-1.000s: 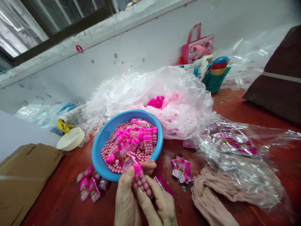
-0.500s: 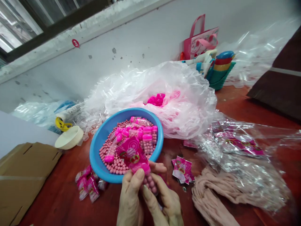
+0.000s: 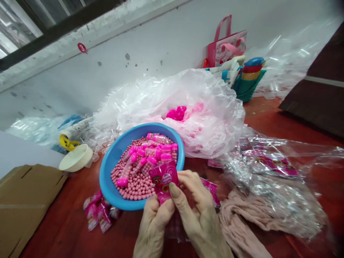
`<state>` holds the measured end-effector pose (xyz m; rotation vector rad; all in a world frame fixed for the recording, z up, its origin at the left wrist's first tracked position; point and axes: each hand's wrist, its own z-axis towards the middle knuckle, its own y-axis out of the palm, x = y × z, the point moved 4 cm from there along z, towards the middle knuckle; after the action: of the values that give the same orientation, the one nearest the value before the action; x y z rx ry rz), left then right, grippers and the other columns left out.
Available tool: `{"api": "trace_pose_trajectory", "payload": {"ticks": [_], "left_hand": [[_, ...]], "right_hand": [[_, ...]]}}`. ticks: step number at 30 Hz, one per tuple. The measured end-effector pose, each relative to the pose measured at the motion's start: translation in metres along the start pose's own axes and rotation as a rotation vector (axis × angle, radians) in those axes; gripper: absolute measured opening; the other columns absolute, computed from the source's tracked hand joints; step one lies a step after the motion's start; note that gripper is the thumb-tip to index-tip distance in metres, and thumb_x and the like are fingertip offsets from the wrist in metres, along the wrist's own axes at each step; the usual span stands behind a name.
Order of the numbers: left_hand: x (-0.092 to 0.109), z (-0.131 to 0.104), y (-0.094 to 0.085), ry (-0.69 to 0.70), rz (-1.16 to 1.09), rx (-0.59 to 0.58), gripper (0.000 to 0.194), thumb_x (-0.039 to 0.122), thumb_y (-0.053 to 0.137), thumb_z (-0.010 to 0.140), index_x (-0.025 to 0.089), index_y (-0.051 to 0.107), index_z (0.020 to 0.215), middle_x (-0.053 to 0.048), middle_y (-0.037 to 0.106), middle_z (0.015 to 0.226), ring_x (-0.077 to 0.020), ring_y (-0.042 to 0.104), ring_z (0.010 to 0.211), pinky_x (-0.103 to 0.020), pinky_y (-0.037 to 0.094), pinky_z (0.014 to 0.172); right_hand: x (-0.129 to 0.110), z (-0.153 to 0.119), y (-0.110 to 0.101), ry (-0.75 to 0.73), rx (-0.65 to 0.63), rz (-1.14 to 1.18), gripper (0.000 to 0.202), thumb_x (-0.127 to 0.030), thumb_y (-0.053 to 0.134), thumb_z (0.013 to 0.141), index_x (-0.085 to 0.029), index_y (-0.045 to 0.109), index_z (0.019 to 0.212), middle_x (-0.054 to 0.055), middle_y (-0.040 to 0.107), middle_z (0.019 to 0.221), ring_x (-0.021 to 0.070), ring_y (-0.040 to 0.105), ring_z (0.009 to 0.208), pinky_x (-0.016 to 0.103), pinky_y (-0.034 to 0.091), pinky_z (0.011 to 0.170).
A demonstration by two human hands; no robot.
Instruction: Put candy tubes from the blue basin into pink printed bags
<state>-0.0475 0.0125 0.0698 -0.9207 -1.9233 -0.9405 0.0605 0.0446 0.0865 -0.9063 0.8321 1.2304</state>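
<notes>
A pink printed packet stands up between my hands, over the near rim of a blue basin. My left hand pinches its lower end between thumb and fingers. The thumb and fingers of my right hand grip its right edge. Below the packet, pink beads show dimly between my palms, mostly hidden. Inside the basin are loose pink beads and several small clear bottles of beads with bright pink caps.
Several filled pink packets lie left of the basin. Flat packets lie partly behind my right hand. A large plastic bag with pink caps sits behind. Cardboard, a tape roll and beige cloth flank the work area.
My right hand has moved up from the bead-filled bottle to the packet's right edge. The packet has shifted right and stands more upright. The bottle's beads are now largely hidden.
</notes>
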Motion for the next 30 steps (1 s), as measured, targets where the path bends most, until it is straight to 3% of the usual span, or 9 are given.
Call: {"api": "trace_pose_trajectory", "payload": {"ticks": [3, 7, 10, 14, 18, 21, 24, 27, 30], "left_hand": [[-0.002, 0.002, 0.003, 0.010, 0.043, -0.108, 0.035, 0.044, 0.082, 0.059, 0.015, 0.062, 0.060, 0.005, 0.054, 0.041, -0.0072, 0.049, 0.034, -0.017, 0.039, 0.036], [-0.001, 0.009, 0.000, 0.092, 0.067, -0.183, 0.037, 0.039, 0.082, 0.061, 0.015, 0.062, 0.080, 0.006, 0.057, 0.043, -0.0050, 0.046, 0.033, -0.012, 0.034, 0.033], [0.000, 0.009, -0.003, 0.155, 0.034, -0.106, 0.037, 0.033, 0.082, 0.063, 0.017, 0.058, 0.087, 0.008, 0.057, 0.044, -0.0039, 0.045, 0.030, -0.010, 0.032, 0.031], [0.001, 0.004, -0.002, 0.226, -0.037, 0.009, 0.048, 0.031, 0.083, 0.062, 0.020, 0.054, 0.099, 0.012, 0.054, 0.042, -0.0033, 0.042, 0.028, -0.009, 0.032, 0.029], [-0.004, 0.001, -0.002, 0.218, -0.116, 0.108, 0.051, 0.033, 0.085, 0.059, 0.021, 0.057, 0.100, 0.012, 0.052, 0.039, -0.0034, 0.041, 0.029, -0.009, 0.031, 0.029], [-0.009, 0.000, -0.003, 0.191, -0.174, 0.185, 0.048, 0.033, 0.087, 0.054, 0.020, 0.061, 0.092, 0.010, 0.056, 0.040, -0.0024, 0.042, 0.030, -0.007, 0.031, 0.030], [-0.011, 0.001, -0.003, 0.180, -0.195, 0.235, 0.040, 0.035, 0.088, 0.051, 0.017, 0.063, 0.077, 0.008, 0.056, 0.038, -0.0014, 0.041, 0.028, -0.007, 0.032, 0.029], [-0.013, 0.002, -0.002, 0.183, -0.200, 0.249, 0.037, 0.033, 0.089, 0.049, 0.016, 0.066, 0.073, 0.007, 0.057, 0.038, -0.0010, 0.041, 0.027, -0.007, 0.032, 0.028], [-0.015, 0.000, 0.000, 0.220, -0.240, 0.286, 0.038, 0.031, 0.090, 0.046, 0.017, 0.069, 0.074, 0.006, 0.061, 0.041, -0.0002, 0.042, 0.027, -0.006, 0.033, 0.029]], "right_hand": [[0.005, 0.005, 0.010, 0.211, -0.092, 0.232, 0.033, -0.039, 0.050, 0.091, -0.019, 0.065, 0.069, 0.001, 0.062, 0.069, 0.0142, 0.061, 0.066, 0.022, 0.053, 0.060], [0.016, 0.000, 0.018, 0.421, -0.108, 0.436, 0.036, -0.049, 0.057, 0.085, -0.019, 0.065, 0.067, -0.002, 0.058, 0.058, 0.0116, 0.058, 0.048, 0.019, 0.049, 0.042], [0.022, -0.005, 0.024, 0.536, -0.154, 0.582, 0.035, -0.049, 0.062, 0.081, -0.018, 0.064, 0.066, -0.004, 0.056, 0.057, 0.0079, 0.051, 0.034, 0.019, 0.043, 0.032], [0.026, -0.015, 0.034, 0.638, -0.154, 0.727, 0.034, -0.047, 0.066, 0.078, -0.018, 0.057, 0.062, -0.007, 0.048, 0.052, 0.0063, 0.047, 0.031, 0.018, 0.041, 0.030], [0.027, -0.025, 0.036, 0.584, 0.014, 0.622, 0.031, -0.042, 0.068, 0.078, -0.017, 0.059, 0.062, -0.007, 0.046, 0.057, 0.0046, 0.045, 0.039, 0.014, 0.037, 0.032], [0.024, -0.026, 0.030, 0.434, 0.102, 0.471, 0.025, -0.034, 0.065, 0.081, -0.018, 0.063, 0.061, -0.004, 0.053, 0.063, 0.0082, 0.052, 0.052, 0.016, 0.045, 0.045], [0.020, -0.022, 0.024, 0.338, 0.090, 0.379, 0.027, -0.029, 0.062, 0.083, -0.019, 0.061, 0.058, -0.003, 0.053, 0.063, 0.0113, 0.056, 0.062, 0.018, 0.049, 0.058], [0.017, -0.016, 0.020, 0.309, 0.027, 0.338, 0.030, -0.026, 0.059, 0.084, -0.019, 0.059, 0.055, -0.004, 0.049, 0.059, 0.0104, 0.051, 0.057, 0.018, 0.045, 0.053], [0.019, -0.016, 0.018, 0.356, 0.052, 0.365, 0.033, -0.026, 0.057, 0.085, -0.018, 0.056, 0.053, -0.003, 0.047, 0.057, 0.0100, 0.047, 0.054, 0.018, 0.042, 0.049]]}}
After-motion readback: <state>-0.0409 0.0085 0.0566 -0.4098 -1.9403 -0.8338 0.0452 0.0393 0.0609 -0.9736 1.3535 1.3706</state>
